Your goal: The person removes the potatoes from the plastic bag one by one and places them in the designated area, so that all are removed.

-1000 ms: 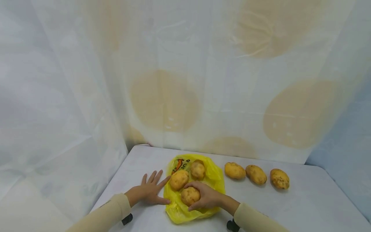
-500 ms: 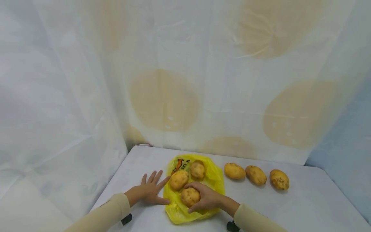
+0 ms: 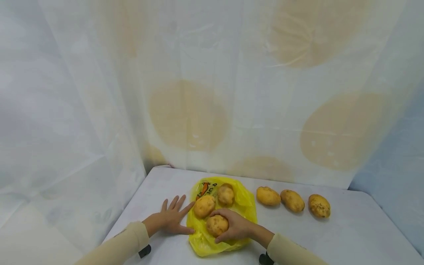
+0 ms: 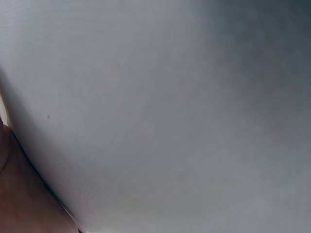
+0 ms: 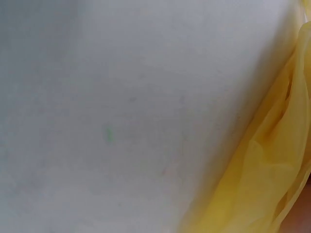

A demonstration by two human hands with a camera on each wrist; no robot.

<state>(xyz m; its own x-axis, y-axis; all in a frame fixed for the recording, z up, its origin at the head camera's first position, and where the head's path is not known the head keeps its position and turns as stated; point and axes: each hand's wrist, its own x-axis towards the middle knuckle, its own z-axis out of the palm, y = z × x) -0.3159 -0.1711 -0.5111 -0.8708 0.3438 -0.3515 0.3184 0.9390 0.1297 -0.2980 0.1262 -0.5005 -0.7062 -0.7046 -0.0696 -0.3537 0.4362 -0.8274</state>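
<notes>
Pale counter [image 3: 357,230] with a crumpled yellow bag [image 3: 207,249] sitting on it. Left hand [image 3: 171,219] is splayed wide at the bag's left edge, right hand [image 3: 236,224] has its fingers curled round the front potato [image 3: 216,225], which is within the bag's edges, just beside two other potatoes [image 3: 204,206]. Three loose potatoes [image 3: 292,200] line up right of the bag.
</notes>
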